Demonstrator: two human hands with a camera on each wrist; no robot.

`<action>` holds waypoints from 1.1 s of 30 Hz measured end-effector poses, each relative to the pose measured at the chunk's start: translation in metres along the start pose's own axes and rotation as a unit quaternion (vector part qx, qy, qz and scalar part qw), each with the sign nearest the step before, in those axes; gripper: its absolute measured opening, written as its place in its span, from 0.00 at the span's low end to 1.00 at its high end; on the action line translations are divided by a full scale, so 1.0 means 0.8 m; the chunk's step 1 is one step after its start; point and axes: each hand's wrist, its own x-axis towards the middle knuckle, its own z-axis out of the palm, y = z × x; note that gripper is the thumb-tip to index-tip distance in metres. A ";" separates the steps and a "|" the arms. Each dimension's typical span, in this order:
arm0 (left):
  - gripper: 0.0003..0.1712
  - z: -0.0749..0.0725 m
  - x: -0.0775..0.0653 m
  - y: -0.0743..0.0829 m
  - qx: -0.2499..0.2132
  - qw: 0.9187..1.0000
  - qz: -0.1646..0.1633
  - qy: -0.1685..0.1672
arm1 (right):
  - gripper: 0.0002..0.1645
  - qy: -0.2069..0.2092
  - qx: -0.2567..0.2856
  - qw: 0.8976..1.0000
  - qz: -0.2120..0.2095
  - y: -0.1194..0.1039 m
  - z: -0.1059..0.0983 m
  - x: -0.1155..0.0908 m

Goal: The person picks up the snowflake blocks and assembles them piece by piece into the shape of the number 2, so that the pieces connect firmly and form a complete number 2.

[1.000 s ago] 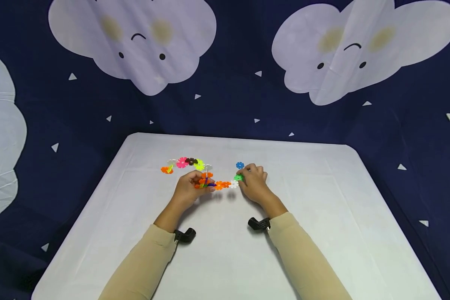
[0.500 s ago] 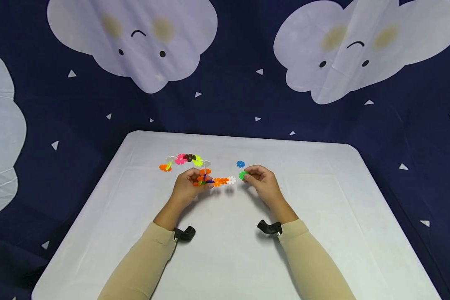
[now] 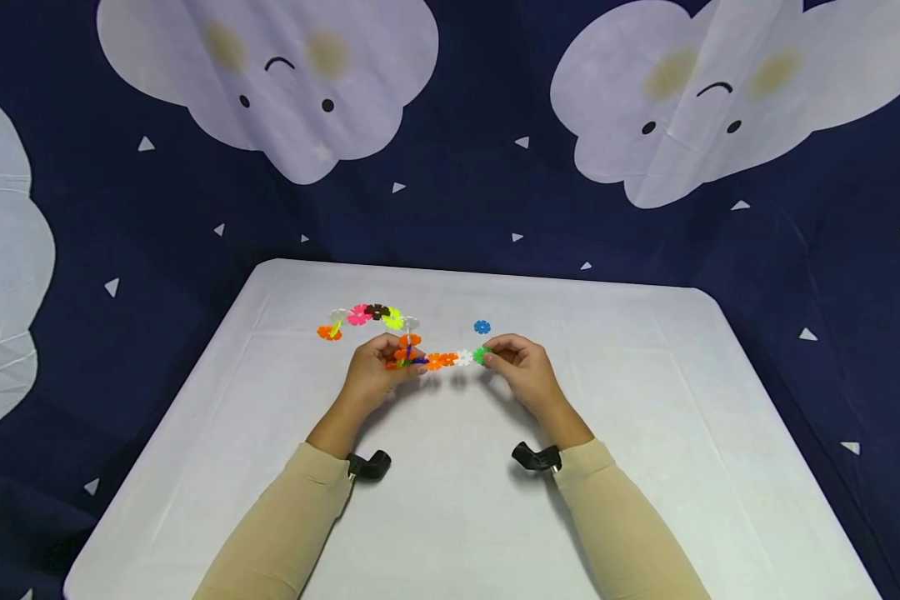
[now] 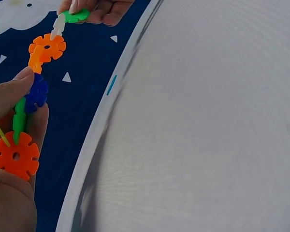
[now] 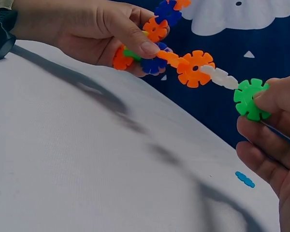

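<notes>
My left hand (image 3: 375, 368) grips a chain of interlocking plastic snowflake discs, its thumb pressed on a blue disc (image 4: 37, 92) with an orange disc (image 4: 17, 155) by the palm. From there the chain runs right through orange discs (image 5: 195, 68) to a white disc (image 5: 219, 77). A green disc (image 5: 252, 99) is pinched between thumb and fingers of my right hand (image 3: 527, 371), its edge meeting the white one. The chain's other part curves away behind the left hand, through yellow, brown and pink discs (image 3: 358, 315) to an orange end. Shadows show the chain held above the table.
A single blue disc (image 3: 482, 327) lies on the white table (image 3: 450, 500) just beyond the right hand. Behind the table's far edge hangs a dark blue cloth (image 3: 450, 225) printed with clouds and triangles. Both wrists carry a black camera (image 3: 370, 466).
The right hand drew back to the right with the green disc, leaving a gap to the white disc, then brought it left against it again. The left hand stays nearly in place.
</notes>
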 end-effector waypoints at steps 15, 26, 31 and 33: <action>0.20 0.001 0.000 0.000 0.005 1.000 -0.021 0.006 | 0.09 -0.014 -0.012 0.999 -0.039 -0.001 0.010 -0.001; 0.20 0.002 0.001 -0.001 0.014 1.000 -0.025 0.012 | 0.07 0.013 -0.002 0.999 -0.031 -0.002 0.020 -0.004; 0.20 0.002 0.002 -0.001 0.020 0.999 -0.031 0.014 | 0.07 0.021 -0.001 0.999 -0.033 0.002 0.022 -0.005; 0.20 0.002 0.002 -0.002 0.018 0.999 -0.028 0.014 | 0.07 0.024 -0.002 0.999 -0.038 0.004 0.023 -0.006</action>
